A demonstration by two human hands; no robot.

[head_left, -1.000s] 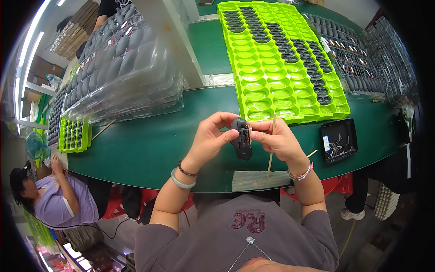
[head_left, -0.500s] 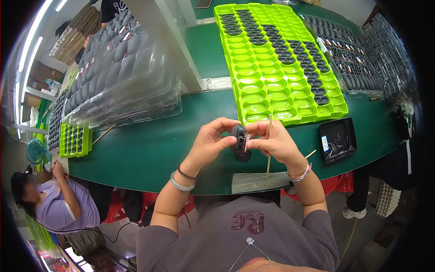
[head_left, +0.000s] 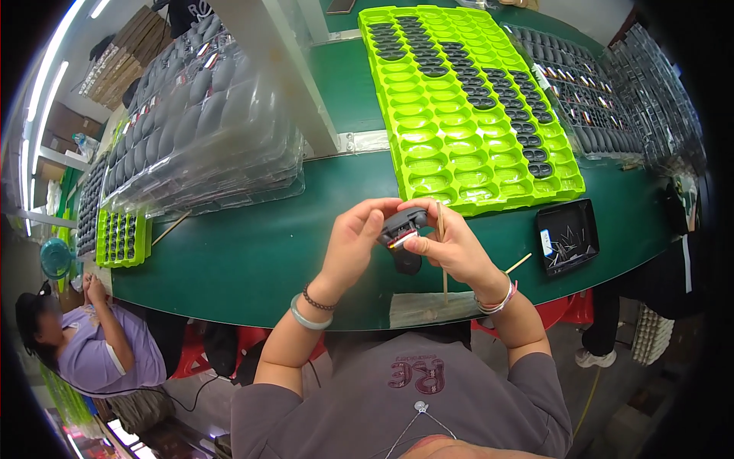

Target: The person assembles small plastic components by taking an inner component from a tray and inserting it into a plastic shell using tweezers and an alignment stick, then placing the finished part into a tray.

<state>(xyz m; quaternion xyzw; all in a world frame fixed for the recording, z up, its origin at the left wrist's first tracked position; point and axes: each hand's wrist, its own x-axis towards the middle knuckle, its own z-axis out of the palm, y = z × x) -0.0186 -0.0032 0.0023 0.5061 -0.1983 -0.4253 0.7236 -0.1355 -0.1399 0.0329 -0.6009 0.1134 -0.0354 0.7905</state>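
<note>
Above the near table edge, both my hands hold a dark grey rounded plastic housing [head_left: 403,222]. Its open side shows a small inner part with red and white along it. My left hand [head_left: 353,236] grips the left end, fingers over the top and thumb raised beside it. With thumb and fingers my right hand [head_left: 451,243] pinches the right end. A thin wooden stick [head_left: 445,283] is tucked in the right hand's fingers and points down. Below the housing a dark rounded piece [head_left: 409,264] shows; whether it is joined to it I cannot tell.
A lime-green tray [head_left: 428,164] with oval pockets, partly filled with dark pieces, lies ahead. Right of it sit a black box [head_left: 567,237] of thin metal pieces and clear trays [head_left: 592,92] of grey shells. Stacked trays [head_left: 206,130] stand left. A person [head_left: 99,329] sits far left.
The housing has turned from upright to slanted sideways, its open side now facing me more. My left thumb has lifted off its face, and the right hand has shifted slightly left with the stick.
</note>
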